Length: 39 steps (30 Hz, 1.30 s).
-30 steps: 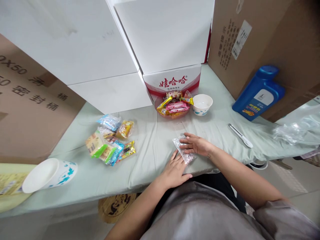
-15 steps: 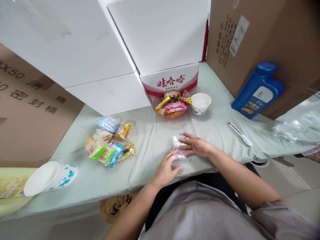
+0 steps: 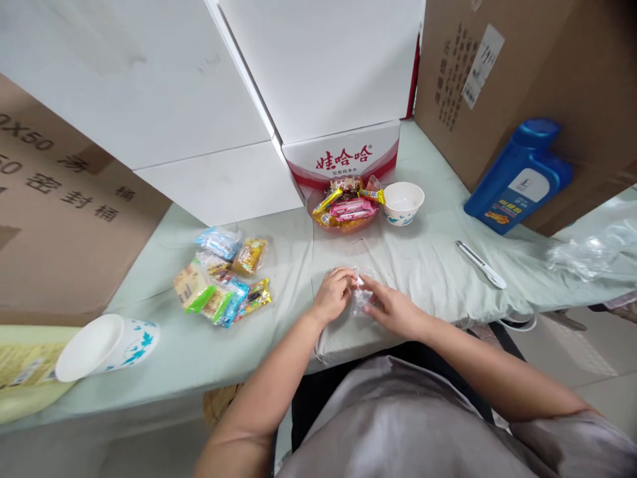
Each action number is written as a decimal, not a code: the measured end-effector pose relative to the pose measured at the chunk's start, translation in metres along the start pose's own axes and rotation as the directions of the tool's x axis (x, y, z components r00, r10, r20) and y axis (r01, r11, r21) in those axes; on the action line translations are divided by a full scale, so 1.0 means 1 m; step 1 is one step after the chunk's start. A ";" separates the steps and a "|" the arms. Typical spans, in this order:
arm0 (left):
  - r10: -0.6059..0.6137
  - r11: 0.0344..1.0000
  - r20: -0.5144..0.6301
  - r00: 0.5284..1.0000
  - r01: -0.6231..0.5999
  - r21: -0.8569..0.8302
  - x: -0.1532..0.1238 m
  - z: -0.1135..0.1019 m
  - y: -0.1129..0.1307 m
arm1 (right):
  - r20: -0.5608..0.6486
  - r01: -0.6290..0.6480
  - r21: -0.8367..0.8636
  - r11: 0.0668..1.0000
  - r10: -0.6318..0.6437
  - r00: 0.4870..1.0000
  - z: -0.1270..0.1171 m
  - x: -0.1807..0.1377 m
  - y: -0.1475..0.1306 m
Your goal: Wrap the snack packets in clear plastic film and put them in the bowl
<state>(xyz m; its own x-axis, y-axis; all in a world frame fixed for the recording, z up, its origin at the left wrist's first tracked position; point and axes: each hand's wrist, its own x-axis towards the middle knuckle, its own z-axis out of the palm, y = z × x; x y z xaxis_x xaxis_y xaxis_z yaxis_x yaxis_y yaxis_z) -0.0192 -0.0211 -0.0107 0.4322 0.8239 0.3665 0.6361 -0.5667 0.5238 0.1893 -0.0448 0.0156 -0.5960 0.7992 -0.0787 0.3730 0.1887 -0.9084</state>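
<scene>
A small clear, crinkled piece of plastic, perhaps bubble wrap (image 3: 359,305), lies near the table's front edge between both hands. My left hand (image 3: 334,295) is closed, its fingertips pinching the top left edge of this plastic. From the other side my right hand (image 3: 397,313) reaches in with bent fingers. Its index finger meets the upper edge of the plastic near the left fingertips, and its thumb rests at the right side. A small white spot shows between the fingertips. Whether anything lies inside the plastic I cannot tell.
Behind the hands stand a bowl of wrapped sweets (image 3: 343,224) and a paper bowl (image 3: 403,204). Packaged snacks (image 3: 219,282) and a tipped paper tub (image 3: 112,348) lie left. A utility knife (image 3: 480,264) and a blue bottle (image 3: 517,182) are right. Cartons (image 3: 343,156) line the back.
My left hand has moved up and closed on the plastic's edge. My right hand has come down, its spread fingers now bent against the plastic. The view has shifted slightly.
</scene>
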 end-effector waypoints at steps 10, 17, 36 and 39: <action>-0.021 1.000 0.001 1.000 0.021 0.009 -0.004 -0.001 0.004 | -0.007 -0.047 -0.492 0.869 0.050 0.999 -0.008 -0.036 -0.015; -0.023 0.996 0.052 0.998 0.018 0.083 -0.006 0.001 0.006 | 0.063 0.313 -0.645 0.697 -0.360 0.931 0.014 -0.019 0.013; -0.095 0.996 -0.034 0.995 0.094 -0.007 -0.012 0.008 -0.010 | -0.097 -0.043 -0.743 0.668 -0.045 0.994 -0.016 0.071 0.006; -0.075 0.997 -0.048 0.996 0.075 0.000 -0.011 0.006 -0.007 | -0.106 -0.028 -0.755 0.655 -0.081 0.991 -0.012 0.072 0.013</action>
<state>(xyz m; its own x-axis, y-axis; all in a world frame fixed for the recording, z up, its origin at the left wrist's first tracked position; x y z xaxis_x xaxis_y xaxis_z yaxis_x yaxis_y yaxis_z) -0.0245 -0.0267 -0.0228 0.3527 0.8626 0.3626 0.6666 -0.5036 0.5496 0.1597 0.0219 0.0034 -0.5450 0.8375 0.0390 0.7979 0.5323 -0.2829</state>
